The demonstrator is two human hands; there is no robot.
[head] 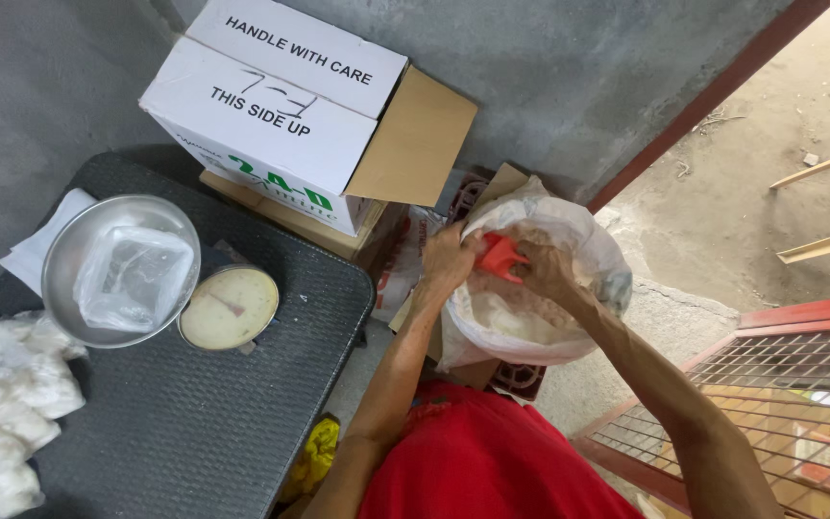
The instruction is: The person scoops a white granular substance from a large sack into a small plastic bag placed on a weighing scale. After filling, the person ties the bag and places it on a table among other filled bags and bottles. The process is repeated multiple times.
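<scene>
Head view: the left hand [446, 258] is closed on the rim of a large white plastic sack [530, 288] and holds its mouth open. The right hand [548, 271] reaches into the sack and grips a small red plastic scoop [501, 256], which sits just inside the mouth, between the two hands. The sack holds a pale, powdery or granular material; its exact kind cannot be told. The sack stands low, beside the counter, in front of a grey concrete wall [549, 77]. The black textured counter [194, 423] lies to the left of the sack. On it stands a round dial weighing scale [230, 308], and a shallow round metal pan [122, 269], which touches the scale's rim, holds a clear empty plastic bag [132, 279]. Filled white plastic bags [2, 413] are piled at the counter's left edge. A white cardboard box with brown open flaps [280, 115] stands behind the counter against the wall. A red-framed wire mesh rack [770, 384] sits to the right of the sack.
</scene>
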